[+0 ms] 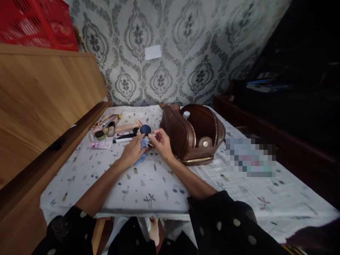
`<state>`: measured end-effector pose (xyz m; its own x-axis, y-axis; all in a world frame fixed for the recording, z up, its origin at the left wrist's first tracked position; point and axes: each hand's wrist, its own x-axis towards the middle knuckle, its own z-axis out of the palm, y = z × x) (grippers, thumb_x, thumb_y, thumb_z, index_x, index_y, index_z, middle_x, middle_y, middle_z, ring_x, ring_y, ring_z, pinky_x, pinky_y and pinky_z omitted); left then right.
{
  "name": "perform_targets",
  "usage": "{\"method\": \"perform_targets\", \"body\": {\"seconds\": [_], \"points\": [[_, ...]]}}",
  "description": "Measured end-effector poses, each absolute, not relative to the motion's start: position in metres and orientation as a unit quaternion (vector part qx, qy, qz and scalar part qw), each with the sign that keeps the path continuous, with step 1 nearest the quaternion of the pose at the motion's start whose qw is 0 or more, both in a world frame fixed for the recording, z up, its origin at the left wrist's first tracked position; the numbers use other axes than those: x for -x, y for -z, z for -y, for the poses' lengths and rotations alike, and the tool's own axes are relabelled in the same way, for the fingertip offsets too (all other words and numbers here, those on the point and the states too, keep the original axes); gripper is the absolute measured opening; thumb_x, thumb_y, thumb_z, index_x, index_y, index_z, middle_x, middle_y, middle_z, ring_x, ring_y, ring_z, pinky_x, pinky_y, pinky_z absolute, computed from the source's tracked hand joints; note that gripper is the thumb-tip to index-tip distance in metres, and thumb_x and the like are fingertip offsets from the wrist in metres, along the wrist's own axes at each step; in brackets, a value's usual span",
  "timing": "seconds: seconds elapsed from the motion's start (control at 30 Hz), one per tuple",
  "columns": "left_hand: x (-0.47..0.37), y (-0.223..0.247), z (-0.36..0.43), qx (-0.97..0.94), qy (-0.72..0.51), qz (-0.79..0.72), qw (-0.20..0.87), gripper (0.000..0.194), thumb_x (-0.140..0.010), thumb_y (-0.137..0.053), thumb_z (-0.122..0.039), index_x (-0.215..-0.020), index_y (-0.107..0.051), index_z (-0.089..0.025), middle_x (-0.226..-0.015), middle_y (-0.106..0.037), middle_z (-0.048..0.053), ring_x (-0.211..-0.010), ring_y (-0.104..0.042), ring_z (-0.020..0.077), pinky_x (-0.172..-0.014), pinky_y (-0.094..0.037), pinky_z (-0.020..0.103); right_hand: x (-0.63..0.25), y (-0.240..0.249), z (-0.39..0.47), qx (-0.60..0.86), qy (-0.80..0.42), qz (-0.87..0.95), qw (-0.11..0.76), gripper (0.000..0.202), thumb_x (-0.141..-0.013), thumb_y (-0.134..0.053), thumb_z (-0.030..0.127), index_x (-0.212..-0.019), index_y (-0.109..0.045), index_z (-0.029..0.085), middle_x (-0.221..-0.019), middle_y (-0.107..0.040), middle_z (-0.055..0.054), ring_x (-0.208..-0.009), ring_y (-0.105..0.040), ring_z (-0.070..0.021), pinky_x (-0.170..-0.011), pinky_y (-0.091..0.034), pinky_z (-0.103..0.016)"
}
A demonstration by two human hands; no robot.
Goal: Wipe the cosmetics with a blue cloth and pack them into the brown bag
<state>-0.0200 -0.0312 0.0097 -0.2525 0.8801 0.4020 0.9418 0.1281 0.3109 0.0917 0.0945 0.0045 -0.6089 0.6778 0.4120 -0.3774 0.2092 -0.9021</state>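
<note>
Black sleeves (228,223) with pale dots, closest to the eye, one on each side. Tablecloth (164,193) beyond: white, printed with flamingos, palms and sunglasses. Bare foot (154,232) below its front edge.

Both hands meet mid-table, just left of the brown bag. With my left hand (133,149) I have fingers closed on a blue cloth (143,144); one fold hangs below them onto the table. With my right hand (162,144) I pinch a small shiny piece (148,140) against that cloth, thumb and fingertips together. Piece too small and too covered to identify.

Brown bag (176,136) stands upright beside my right hand, top wide open, gold zip teeth along the rim, snap tab at the front. White-capped bottle (186,114) shows inside.

Cosmetics to the left, loosely grouped: pink-and-white tube (101,145) nearest me, round jar (100,135) behind it, small beige bottle (111,130) near the jar. White pen-like stick (122,140) points toward my left hand. Dark blue disc (145,129) sits just past my fingertips.

Far left, red crate (34,24) on a wooden cabinet (47,88). Patterned wallpaper (136,32) behind.
</note>
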Motion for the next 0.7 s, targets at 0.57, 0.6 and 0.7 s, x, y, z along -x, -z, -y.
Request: {"method": "perform_targets", "body": {"seconds": [0.57, 0.6, 0.7], "points": [[0.051, -0.005, 0.076, 0.61, 0.267, 0.746, 0.005, 0.044, -0.098, -0.045, -0.05, -0.125, -0.06, -0.019, -0.122, -0.064, 0.013, -0.116, -0.058, 0.0298, -0.102, -0.047, 0.045, -0.09, -0.003, -0.099, 0.126, -0.645, 0.642, 0.396, 0.051, -0.077, -0.07, 0.062, -0.105, -0.063, 0.021, -0.067, -0.055, 0.002, -0.053, -0.051, -0.0129, -0.052, -0.045, -0.028], [0.05, -0.009, 0.074, 0.595, 0.3, 0.746, 0.005, 0.043, -0.099, -0.044, -0.047, -0.128, -0.059, -0.02, -0.123, -0.065, 0.012, -0.116, -0.059, 0.0292, -0.103, -0.047, 0.044, -0.09, -0.003, -0.098, 0.126, -0.645, 0.642, 0.395, 0.051, -0.077, -0.069, 0.062, -0.104, -0.063, 0.02, -0.066, -0.055, 0.002, -0.053, -0.051, -0.0132, -0.051, -0.045, -0.028], [0.045, -0.017, 0.058, 0.58, 0.374, 0.724, 0.001, 0.053, -0.096, -0.052, -0.045, -0.143, -0.048, -0.02, -0.137, -0.061, 0.012, -0.127, -0.056, 0.0288, -0.109, -0.042, 0.043, -0.09, -0.003, -0.098, 0.123, -0.644, 0.646, 0.391, 0.05, -0.078, -0.068, 0.063, -0.102, -0.062, 0.019, -0.065, -0.055, 0.001, -0.052, -0.053, -0.0148, -0.051, -0.045, -0.029]]}}
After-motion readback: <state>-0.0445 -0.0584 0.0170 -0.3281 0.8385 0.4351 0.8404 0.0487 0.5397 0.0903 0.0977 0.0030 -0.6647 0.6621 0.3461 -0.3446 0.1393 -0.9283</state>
